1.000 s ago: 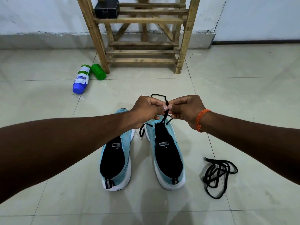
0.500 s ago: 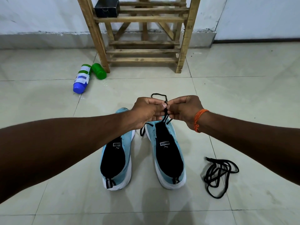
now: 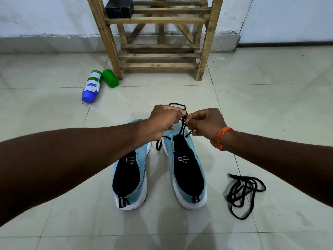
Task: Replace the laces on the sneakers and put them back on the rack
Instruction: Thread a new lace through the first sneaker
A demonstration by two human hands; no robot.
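Two light-blue sneakers with black insides stand side by side on the tiled floor, heels toward me: the left sneaker [image 3: 129, 177] and the right sneaker [image 3: 187, 166]. A black lace [image 3: 182, 127] rises from the front of the right sneaker. My left hand [image 3: 164, 120] and my right hand [image 3: 205, 125] both pinch this lace above the shoe's toe end, fingertips almost touching. A loop of the lace sticks up behind my hands, and one end hangs down at the shoe's left. A second black lace [image 3: 243, 193] lies loose on the floor to the right.
A wooden rack [image 3: 158, 42] stands against the far wall, with a black box [image 3: 119, 7] on an upper shelf. A blue-capped bottle [image 3: 91, 86] and a green bottle [image 3: 110, 78] lie on the floor by the rack's left leg.
My hands have shifted slightly on the lace and my right hand sits a little lower; the lace still runs between them. The sneakers and the loose lace have not moved.
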